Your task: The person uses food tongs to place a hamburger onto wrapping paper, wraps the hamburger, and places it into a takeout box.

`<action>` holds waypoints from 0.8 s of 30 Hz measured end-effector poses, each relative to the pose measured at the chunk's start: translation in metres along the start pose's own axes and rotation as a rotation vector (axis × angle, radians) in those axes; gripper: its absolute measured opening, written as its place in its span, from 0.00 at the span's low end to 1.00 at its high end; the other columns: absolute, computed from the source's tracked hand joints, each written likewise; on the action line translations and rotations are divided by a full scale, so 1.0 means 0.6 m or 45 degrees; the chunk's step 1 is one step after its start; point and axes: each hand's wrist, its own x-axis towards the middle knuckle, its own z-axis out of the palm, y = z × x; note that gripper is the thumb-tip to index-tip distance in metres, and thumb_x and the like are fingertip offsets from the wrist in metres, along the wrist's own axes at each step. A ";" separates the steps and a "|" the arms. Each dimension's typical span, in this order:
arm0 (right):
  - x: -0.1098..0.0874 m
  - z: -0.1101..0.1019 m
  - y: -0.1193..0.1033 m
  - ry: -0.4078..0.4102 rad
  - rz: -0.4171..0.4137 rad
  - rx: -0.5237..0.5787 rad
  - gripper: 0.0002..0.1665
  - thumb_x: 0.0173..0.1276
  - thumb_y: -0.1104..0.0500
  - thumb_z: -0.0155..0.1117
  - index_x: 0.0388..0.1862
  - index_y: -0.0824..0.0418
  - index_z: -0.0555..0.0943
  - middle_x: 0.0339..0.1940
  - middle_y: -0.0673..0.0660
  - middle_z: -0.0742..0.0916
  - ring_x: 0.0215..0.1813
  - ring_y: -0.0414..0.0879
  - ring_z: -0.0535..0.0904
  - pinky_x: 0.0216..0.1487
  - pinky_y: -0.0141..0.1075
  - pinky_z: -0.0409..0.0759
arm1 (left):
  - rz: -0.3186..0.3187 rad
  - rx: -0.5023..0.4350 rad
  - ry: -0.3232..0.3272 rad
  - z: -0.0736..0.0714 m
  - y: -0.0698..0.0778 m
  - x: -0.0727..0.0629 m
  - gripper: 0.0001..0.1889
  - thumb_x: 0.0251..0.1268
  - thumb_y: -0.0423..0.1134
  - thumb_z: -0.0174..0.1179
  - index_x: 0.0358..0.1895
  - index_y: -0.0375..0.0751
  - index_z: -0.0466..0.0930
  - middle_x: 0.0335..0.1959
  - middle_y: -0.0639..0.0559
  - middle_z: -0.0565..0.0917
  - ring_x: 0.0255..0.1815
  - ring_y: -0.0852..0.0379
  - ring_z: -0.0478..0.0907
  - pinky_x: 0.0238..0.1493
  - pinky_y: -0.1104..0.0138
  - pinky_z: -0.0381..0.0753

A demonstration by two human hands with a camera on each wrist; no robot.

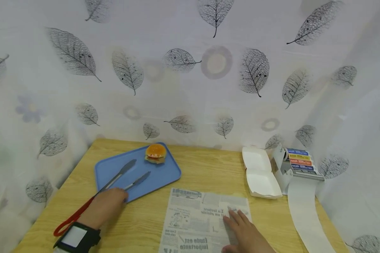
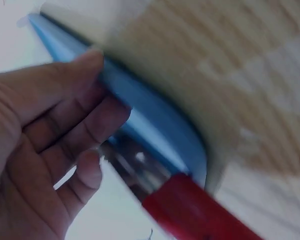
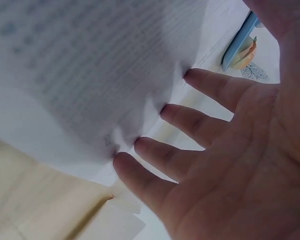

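My left hand (image 1: 107, 206) is at the near edge of a blue tray (image 1: 114, 167). In the left wrist view its thumb and bent fingers pinch the tray rim (image 2: 155, 112), beside metal tongs with a red handle (image 2: 190, 210). The tongs' arms (image 1: 121, 173) spread across the tray, and my left hand hides part of them in the head view. A small burger (image 1: 156, 153) sits at the tray's far right. My right hand (image 1: 245, 233) rests with spread fingers on a sheet of newsprint-patterned paper (image 1: 190, 218); its fingertips dent the sheet in the right wrist view.
An open white takeaway box (image 1: 263, 172) lies at the right rear. Beside it stands a white dispenser (image 1: 280, 167) with colourful labels (image 1: 301, 160), and a long paper strip (image 1: 304, 211) hangs toward the front. A leaf-patterned curtain (image 1: 183, 95) borders the wooden table (image 1: 206, 165).
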 end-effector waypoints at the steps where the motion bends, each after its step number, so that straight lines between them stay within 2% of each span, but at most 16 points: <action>1: 0.001 -0.002 -0.001 -0.002 0.009 -0.007 0.57 0.50 0.31 0.76 0.71 0.63 0.72 0.74 0.70 0.70 0.74 0.77 0.60 0.63 0.74 0.63 | -0.017 -0.005 0.007 -0.004 -0.004 -0.001 0.06 0.59 0.34 0.71 0.28 0.45 0.83 0.26 0.56 0.79 0.30 0.58 0.77 0.31 0.60 0.79; 3: 0.000 -0.006 -0.004 0.009 0.017 -0.030 0.57 0.50 0.31 0.76 0.71 0.62 0.72 0.74 0.69 0.71 0.73 0.76 0.61 0.62 0.74 0.64 | -0.054 -0.002 0.060 -0.011 -0.015 -0.004 0.09 0.57 0.40 0.74 0.35 0.42 0.84 0.30 0.52 0.79 0.34 0.53 0.78 0.34 0.57 0.80; 5: 0.000 -0.009 -0.007 0.038 0.011 -0.057 0.56 0.51 0.31 0.76 0.71 0.61 0.72 0.73 0.68 0.72 0.73 0.75 0.63 0.61 0.73 0.66 | -0.116 0.013 0.111 -0.016 -0.028 -0.009 0.20 0.56 0.46 0.76 0.44 0.36 0.83 0.37 0.45 0.80 0.41 0.46 0.78 0.38 0.52 0.81; 7: -0.001 -0.012 -0.011 0.072 -0.006 -0.081 0.56 0.51 0.30 0.75 0.71 0.61 0.72 0.73 0.68 0.72 0.73 0.73 0.64 0.61 0.72 0.67 | -0.185 0.002 0.121 -0.019 -0.039 -0.014 0.31 0.54 0.50 0.76 0.52 0.29 0.80 0.43 0.37 0.80 0.46 0.37 0.77 0.39 0.46 0.80; 8: -0.001 -0.013 -0.013 0.087 -0.023 -0.088 0.56 0.52 0.30 0.74 0.71 0.61 0.72 0.73 0.68 0.72 0.72 0.73 0.65 0.62 0.71 0.68 | -0.220 -0.014 0.108 -0.019 -0.044 -0.018 0.35 0.53 0.51 0.76 0.55 0.27 0.78 0.45 0.33 0.79 0.47 0.34 0.77 0.40 0.44 0.80; 11: 0.002 -0.015 -0.020 0.090 -0.065 -0.086 0.55 0.53 0.31 0.74 0.71 0.62 0.72 0.72 0.68 0.73 0.71 0.72 0.67 0.63 0.69 0.69 | -0.300 -0.075 -0.011 -0.016 -0.057 -0.025 0.42 0.54 0.55 0.75 0.60 0.21 0.73 0.50 0.26 0.78 0.51 0.27 0.75 0.43 0.40 0.79; 14: 0.007 -0.015 -0.028 0.065 -0.094 -0.093 0.53 0.53 0.31 0.73 0.69 0.62 0.74 0.71 0.67 0.75 0.71 0.70 0.69 0.64 0.67 0.69 | -0.308 -0.102 -0.082 -0.010 -0.067 -0.028 0.42 0.56 0.53 0.74 0.60 0.19 0.71 0.49 0.26 0.79 0.50 0.29 0.78 0.45 0.42 0.80; 19: 0.016 -0.016 -0.046 0.063 -0.128 -0.133 0.50 0.56 0.29 0.70 0.68 0.58 0.76 0.70 0.62 0.77 0.70 0.65 0.72 0.65 0.62 0.72 | -0.274 -0.099 -0.058 -0.008 -0.076 -0.029 0.33 0.59 0.45 0.74 0.56 0.20 0.73 0.42 0.33 0.81 0.43 0.38 0.81 0.42 0.46 0.81; 22: 0.023 -0.020 -0.058 0.114 -0.200 -0.116 0.47 0.61 0.29 0.67 0.71 0.57 0.74 0.70 0.61 0.77 0.69 0.61 0.73 0.65 0.59 0.73 | -0.279 -0.124 -0.068 -0.014 -0.076 -0.032 0.29 0.61 0.42 0.72 0.56 0.21 0.74 0.42 0.35 0.81 0.43 0.41 0.81 0.41 0.47 0.82; 24: 0.028 -0.025 -0.071 0.158 -0.261 -0.077 0.46 0.65 0.31 0.64 0.72 0.58 0.72 0.70 0.61 0.77 0.69 0.59 0.74 0.64 0.57 0.75 | -0.269 -0.157 -0.046 -0.016 -0.076 -0.037 0.28 0.62 0.40 0.71 0.56 0.22 0.74 0.43 0.35 0.82 0.44 0.41 0.81 0.42 0.47 0.82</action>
